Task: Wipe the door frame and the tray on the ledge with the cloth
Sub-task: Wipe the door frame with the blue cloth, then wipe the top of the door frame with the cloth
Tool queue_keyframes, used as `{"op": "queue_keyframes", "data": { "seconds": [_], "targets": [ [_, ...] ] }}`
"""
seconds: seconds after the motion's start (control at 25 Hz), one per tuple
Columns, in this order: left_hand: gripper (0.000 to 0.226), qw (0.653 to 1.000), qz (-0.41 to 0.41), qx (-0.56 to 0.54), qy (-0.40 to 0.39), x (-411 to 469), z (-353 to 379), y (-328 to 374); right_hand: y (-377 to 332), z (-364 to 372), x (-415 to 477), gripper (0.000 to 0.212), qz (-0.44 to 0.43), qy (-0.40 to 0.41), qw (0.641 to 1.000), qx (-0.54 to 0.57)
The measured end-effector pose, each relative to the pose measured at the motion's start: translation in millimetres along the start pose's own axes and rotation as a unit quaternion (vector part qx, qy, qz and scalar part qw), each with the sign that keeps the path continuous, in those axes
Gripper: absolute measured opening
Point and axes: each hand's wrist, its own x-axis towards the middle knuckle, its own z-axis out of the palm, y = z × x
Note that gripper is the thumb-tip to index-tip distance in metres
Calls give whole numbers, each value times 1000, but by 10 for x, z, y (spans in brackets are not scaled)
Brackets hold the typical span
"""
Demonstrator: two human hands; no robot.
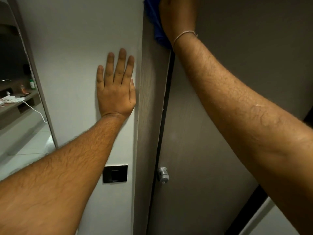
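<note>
The grey-brown door frame runs top to bottom through the middle of the view. High up on it, my right hand presses a blue cloth against the frame; the fingers are cut off by the top edge. A thin bracelet circles that wrist. My left hand lies flat, fingers spread, on the white wall just left of the frame, its thumb against the frame's edge. No tray is in view.
The closed grey door has a silver knob by the frame. A black wall switch sits below my left forearm. At far left a mirror reflects a shelf with bottles and a white cable.
</note>
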Motion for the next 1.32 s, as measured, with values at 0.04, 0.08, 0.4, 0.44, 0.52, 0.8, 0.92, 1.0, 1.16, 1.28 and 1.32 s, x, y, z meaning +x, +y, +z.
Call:
{"op": "queue_keyframes", "data": {
  "seconds": [0.04,0.08,0.4,0.44,0.52,0.8,0.92,1.0,1.16,1.28,1.32],
  "targets": [
    [65,1000,0,-5,-1,-6,4,-1,-77,-71,-15,27,22,2,1000,5],
    [65,1000,2,-7,-1,0,10,-9,24,-27,85,32,19,94,995,39],
    [65,998,-15,-36,-42,-17,-239,78,462,-73,-695,57,-4,186,982,30],
    [63,996,-36,-55,-53,-48,-338,138,517,-91,-930,58,7,177,984,26],
    [63,989,-88,-93,-74,-230,-554,330,587,-131,-1533,61,57,146,987,46],
    [68,959,20,-177,-221,-2663,-839,1923,926,-485,-5004,61,320,11,947,36],
    [68,890,117,-237,-370,-4246,-1180,2619,977,-942,-6806,63,447,-70,891,27],
    [66,842,179,-258,-439,-5157,-1434,2918,972,-1296,-7780,66,517,-109,849,15],
    [67,760,271,-243,-538,-6292,-1680,3393,1120,-2022,-9040,60,640,-124,758,-36],
    [70,706,312,-216,-598,-6777,-1750,3658,1479,-2313,-9600,53,720,-57,691,-28],
    [72,703,308,-211,-606,-6907,-1774,3718,1644,-2318,-9725,50,734,-33,677,-26]
  ]
}}
